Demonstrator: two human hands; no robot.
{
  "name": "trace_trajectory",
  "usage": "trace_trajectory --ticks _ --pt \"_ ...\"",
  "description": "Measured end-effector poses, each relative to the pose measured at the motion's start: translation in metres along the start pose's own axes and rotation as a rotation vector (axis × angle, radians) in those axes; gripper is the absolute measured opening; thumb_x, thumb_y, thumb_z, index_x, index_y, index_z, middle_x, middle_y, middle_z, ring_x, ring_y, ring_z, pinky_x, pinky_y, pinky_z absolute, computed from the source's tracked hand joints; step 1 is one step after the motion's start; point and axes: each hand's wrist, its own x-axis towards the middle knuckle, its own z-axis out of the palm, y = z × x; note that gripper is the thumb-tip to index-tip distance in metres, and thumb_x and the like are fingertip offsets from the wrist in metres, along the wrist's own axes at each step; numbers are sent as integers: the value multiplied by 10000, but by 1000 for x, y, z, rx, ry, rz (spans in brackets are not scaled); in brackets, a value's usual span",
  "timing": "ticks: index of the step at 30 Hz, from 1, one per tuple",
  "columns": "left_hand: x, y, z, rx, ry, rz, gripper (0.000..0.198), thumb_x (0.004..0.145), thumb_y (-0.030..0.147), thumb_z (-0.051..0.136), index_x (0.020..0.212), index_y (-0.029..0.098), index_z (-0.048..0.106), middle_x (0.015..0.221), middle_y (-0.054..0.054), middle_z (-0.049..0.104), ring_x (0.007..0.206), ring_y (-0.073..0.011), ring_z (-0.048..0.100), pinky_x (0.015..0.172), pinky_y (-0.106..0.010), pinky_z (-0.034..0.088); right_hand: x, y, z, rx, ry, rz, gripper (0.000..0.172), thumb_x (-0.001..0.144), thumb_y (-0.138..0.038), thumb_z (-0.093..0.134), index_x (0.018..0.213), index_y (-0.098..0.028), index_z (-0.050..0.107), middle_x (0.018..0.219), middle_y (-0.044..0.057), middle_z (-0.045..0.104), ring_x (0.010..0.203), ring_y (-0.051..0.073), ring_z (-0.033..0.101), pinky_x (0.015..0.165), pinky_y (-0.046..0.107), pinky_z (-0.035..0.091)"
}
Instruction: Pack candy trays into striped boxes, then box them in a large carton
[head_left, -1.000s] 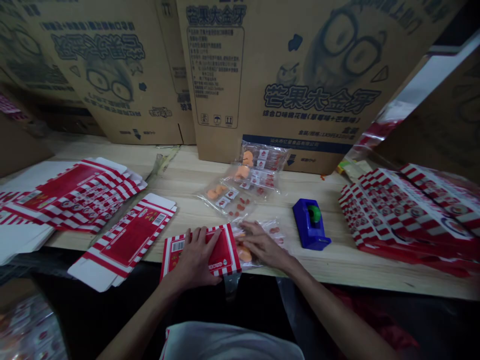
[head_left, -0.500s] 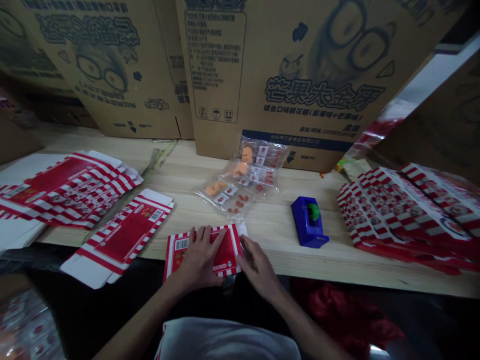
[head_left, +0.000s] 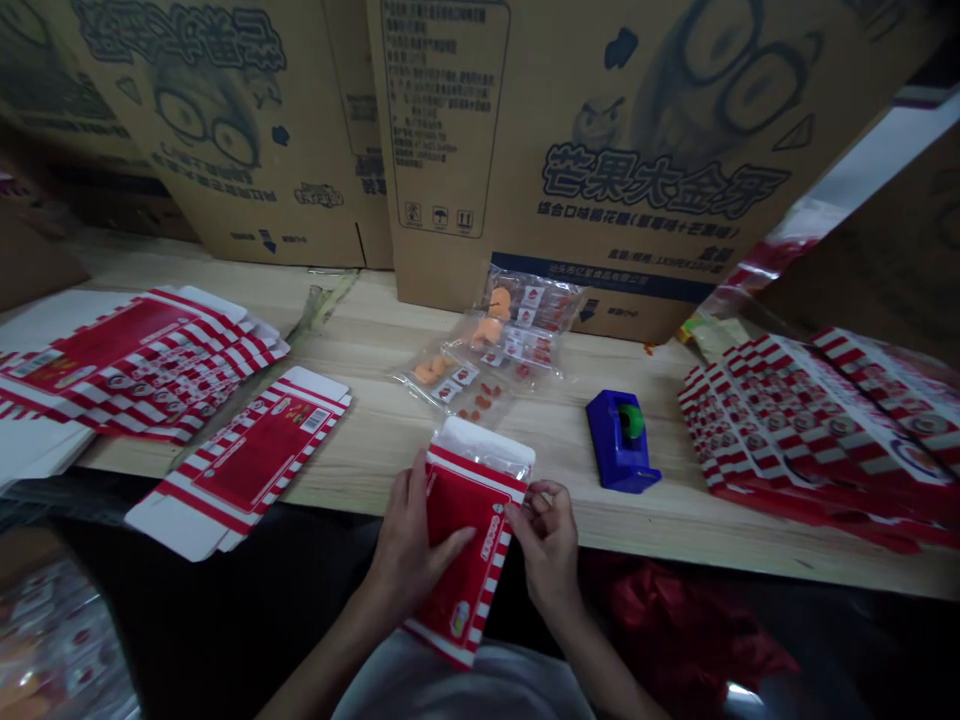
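A red-and-white striped candy box (head_left: 469, 530) is held upright at the table's front edge, tilted a little. Its white end flap (head_left: 484, 445) stands up, and clear plastic film shows in the opening beside it. My left hand (head_left: 412, 545) grips the box along its left side, thumb across the red face. Pinched at the upper right edge of the box are the fingers of my right hand (head_left: 551, 540). Beyond the box lie several clear candy packets (head_left: 487, 345) with orange and red sweets. A blue tape dispenser (head_left: 621, 442) with green tape stands to the right.
Flat striped cartons (head_left: 247, 455) lie at left, near a larger fanned stack (head_left: 142, 360). Folded striped boxes (head_left: 810, 430) stand at right. Large cardboard cartons (head_left: 600, 200) line the back. More packets (head_left: 60, 640) sit low at left.
The box has turned from lying sideways to standing lengthwise, its flap end now facing away from me. Both hands have shifted with it, and the camera view has moved slightly.
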Motion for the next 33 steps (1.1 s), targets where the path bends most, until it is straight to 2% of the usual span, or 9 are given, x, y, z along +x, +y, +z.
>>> trace_trajectory --ticks 3,7,11,14,17,22,28,31,33 --pt "-12 -16 8 -292 -53 -39 694 915 342 489 1511 243 149 1467 -134 376 1374 -279 348 1116 -450 315 3 5 -18 11 -82 68 442 809 -321 692 1188 -270 470 1115 66 687 974 217 673 813 345 555" --pt "-22 -27 15 -605 -181 -115 652 913 341 515 1491 241 229 1533 -117 314 1427 -273 270 1173 -436 225 -2 17 -41 -101 -154 51 490 853 -334 638 1319 -270 497 1345 68 576 1222 232 551 1004 377 471" --pt "-23 -28 16 -895 -311 -189 666 865 331 606 1440 250 280 1461 -122 412 1298 -273 462 1072 -395 396 -4 26 -49 -246 -172 -28 450 855 -331 637 1283 -268 516 1290 50 595 1156 212 576 962 324 474" --pt "-18 -26 15 -869 -316 -201 573 793 316 698 1285 231 417 1240 -86 564 1065 -227 591 914 -330 489 1 24 -47 -385 -189 -130 248 855 -314 631 1088 -239 593 1038 28 651 949 186 615 834 277 483" --pt "-10 -23 14 -715 -226 -178 264 812 322 672 995 199 525 923 -16 595 825 -161 576 761 -269 477 8 17 -43 -458 -257 -210 70 885 -282 579 867 -219 601 810 -6 601 761 152 565 709 251 446" --pt "3 -19 14 -636 -83 -83 226 836 309 622 689 170 521 847 -21 573 827 -157 543 765 -261 422 13 7 -33 -410 -209 -233 249 880 -278 576 655 -200 502 719 -15 508 690 137 494 644 248 398" --pt "5 -17 11 -902 -48 -326 224 766 298 695 843 198 511 753 31 542 673 -113 519 624 -217 413 13 1 -23 -208 -147 -22 218 817 -303 663 1012 -242 587 798 -12 602 708 157 578 635 264 466" --pt "7 -20 4 -905 -103 -299 320 784 304 678 1060 217 540 860 5 575 768 -138 566 690 -248 452 13 -3 -24 -273 -269 -88 157 836 -286 647 982 -240 683 922 34 652 883 198 612 798 325 481" --pt "8 -23 -2 -803 -166 -214 226 797 316 665 978 185 634 836 -16 575 775 -149 562 708 -263 448 13 -6 -25 -301 -303 -136 112 838 -287 647 910 -236 716 945 47 663 918 211 616 832 341 478"
